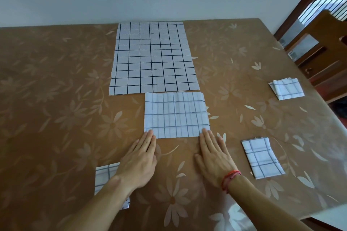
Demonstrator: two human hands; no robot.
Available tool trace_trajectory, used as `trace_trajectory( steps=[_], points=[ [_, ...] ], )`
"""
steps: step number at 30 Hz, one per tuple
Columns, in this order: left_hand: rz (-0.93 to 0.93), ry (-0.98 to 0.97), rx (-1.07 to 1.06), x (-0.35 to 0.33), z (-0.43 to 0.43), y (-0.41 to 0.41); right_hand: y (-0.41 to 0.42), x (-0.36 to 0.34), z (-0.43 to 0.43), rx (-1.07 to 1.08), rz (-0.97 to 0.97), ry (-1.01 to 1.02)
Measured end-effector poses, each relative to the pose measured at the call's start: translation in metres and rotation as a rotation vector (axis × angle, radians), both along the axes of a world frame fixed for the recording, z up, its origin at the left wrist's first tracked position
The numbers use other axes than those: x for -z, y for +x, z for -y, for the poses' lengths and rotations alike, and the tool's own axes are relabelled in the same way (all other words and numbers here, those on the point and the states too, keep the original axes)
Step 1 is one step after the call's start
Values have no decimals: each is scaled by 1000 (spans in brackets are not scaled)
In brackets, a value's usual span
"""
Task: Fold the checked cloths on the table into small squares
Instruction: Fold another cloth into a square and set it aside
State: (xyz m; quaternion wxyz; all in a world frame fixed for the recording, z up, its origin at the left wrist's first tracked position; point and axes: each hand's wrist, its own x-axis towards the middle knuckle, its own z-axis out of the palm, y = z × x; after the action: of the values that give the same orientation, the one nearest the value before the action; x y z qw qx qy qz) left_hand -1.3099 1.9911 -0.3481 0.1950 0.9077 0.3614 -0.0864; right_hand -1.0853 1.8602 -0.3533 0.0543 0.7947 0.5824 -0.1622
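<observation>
The half-folded cloth point(176, 116) lies on the bench point(56, 99) just this side of the big cloth point(153, 58), meeting its near edge, long axis running left to right. The left hand point(141, 157) and right hand point(214, 155) lie flat, fingers straight, tips pressing its near corners, gripping nothing. The big cloth runs lengthwise away from the person.

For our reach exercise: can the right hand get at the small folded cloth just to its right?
Probably yes. The right hand lies flat, holding nothing, fingertips on the half-folded cloth. Only bare table separates it from the small folded cloth close beside it.
</observation>
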Motion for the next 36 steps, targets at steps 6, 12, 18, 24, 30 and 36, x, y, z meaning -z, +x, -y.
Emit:
trace_trajectory(
  steps=[6, 12, 18, 24, 30, 36],
  points=[
    [15, -7, -15, -1, -2, 1, 5, -12, 0, 62, -86, 89],
    [17, -19, -24, 1, -3, 1, 11, -35, -40, 384, -368, 316],
    [-14, 15, -25, 2, -3, 3, 31, -40, -84, 788, -602, 349],
    [5, 17, -26, 1, -2, 2, 43, -33, -104, 949, -677, 314],
    [22, 20, -40, 4, -2, 1, 50, -34, -113, 1063, -792, 328],
    [57, 2, -41, 4, -3, 0, 60, -36, -126, 1048, -843, 234]
  ],
)
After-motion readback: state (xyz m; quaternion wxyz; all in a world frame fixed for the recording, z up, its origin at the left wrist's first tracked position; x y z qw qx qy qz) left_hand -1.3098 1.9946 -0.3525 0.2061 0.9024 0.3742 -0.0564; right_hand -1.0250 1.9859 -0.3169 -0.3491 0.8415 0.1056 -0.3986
